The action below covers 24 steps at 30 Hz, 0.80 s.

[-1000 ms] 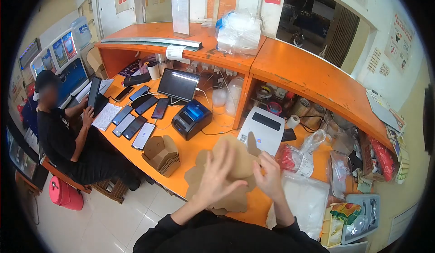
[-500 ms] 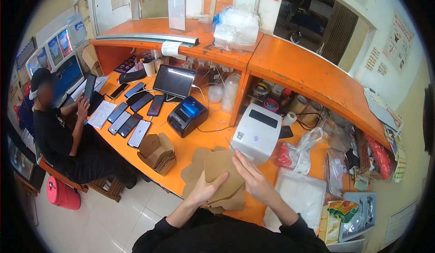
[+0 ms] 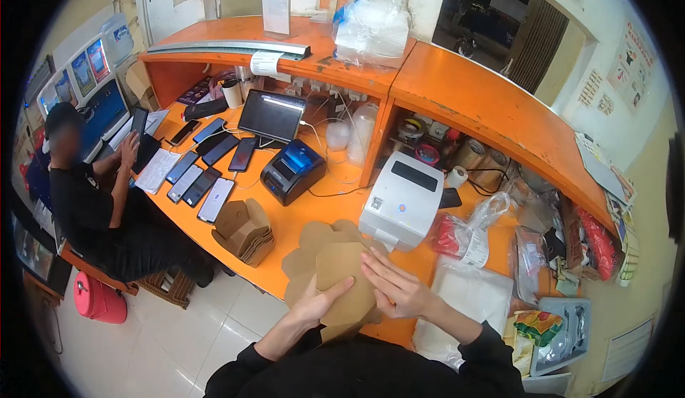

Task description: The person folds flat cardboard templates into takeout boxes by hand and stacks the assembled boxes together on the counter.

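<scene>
A brown cardboard food box blank (image 3: 341,264), partly folded, is in front of me over the orange counter. My left hand (image 3: 314,305) grips its left side, thumb lying across the panel and the other fingers hidden behind. At the right edge, my right hand (image 3: 405,289) is closed on the cardboard, its fingers pressed together along a flap. More flat blanks with rounded flaps (image 3: 298,262) show under and behind it. To the left stands a nested stack of formed cardboard boxes (image 3: 245,232). A white label printer (image 3: 403,202) is just beyond my right hand.
A black receipt printer (image 3: 292,172), a tablet (image 3: 272,115) and several phones (image 3: 214,200) occupy the counter's left part. A plastic-wrapped white stack (image 3: 471,294) and a grey tray (image 3: 564,341) lie at right. A seated co-worker (image 3: 89,191) holds a device at far left.
My right hand's fingers have come down from a raised, upright pose onto the blank's right edge, folding the flap there inward. My left hand keeps its grip. The camera view has shifted slightly.
</scene>
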Each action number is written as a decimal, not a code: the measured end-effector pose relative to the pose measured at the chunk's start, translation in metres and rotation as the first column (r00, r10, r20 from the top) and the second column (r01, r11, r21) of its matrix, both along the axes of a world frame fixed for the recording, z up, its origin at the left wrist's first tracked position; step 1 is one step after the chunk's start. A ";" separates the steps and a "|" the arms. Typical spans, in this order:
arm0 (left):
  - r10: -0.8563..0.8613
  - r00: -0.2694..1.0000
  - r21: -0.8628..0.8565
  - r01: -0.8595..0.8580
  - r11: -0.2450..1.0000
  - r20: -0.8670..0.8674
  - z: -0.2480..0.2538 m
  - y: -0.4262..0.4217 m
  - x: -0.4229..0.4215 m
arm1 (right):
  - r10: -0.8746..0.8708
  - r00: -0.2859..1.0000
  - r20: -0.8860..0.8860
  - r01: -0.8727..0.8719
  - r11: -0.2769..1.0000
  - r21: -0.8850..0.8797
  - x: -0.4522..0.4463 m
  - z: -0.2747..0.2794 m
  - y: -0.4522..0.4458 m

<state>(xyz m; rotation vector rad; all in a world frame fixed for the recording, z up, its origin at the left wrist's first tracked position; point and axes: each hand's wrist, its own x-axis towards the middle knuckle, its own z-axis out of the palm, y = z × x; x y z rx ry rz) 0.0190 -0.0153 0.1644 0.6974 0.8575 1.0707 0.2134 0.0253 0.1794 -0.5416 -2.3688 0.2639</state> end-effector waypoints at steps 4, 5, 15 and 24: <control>0.002 0.997 0.077 0.004 0.997 -0.081 0.001 -0.002 0.001 | -0.175 0.890 -0.422 -0.187 0.702 -0.687 -0.003 -0.010 0.002; -0.010 0.998 0.090 0.016 0.996 -0.067 0.002 -0.003 0.000 | -0.175 0.906 -0.384 -0.204 0.614 -0.762 -0.001 -0.019 0.005; 0.010 1.000 0.074 -0.010 0.997 -0.007 -0.014 0.005 0.011 | -0.322 0.932 -0.165 0.177 0.804 -0.568 -0.018 -0.011 0.000; 0.324 0.938 -0.048 -0.332 0.942 -0.127 -0.001 0.016 0.019 | -0.218 0.974 -0.058 0.226 0.940 0.254 -0.020 -0.035 -0.005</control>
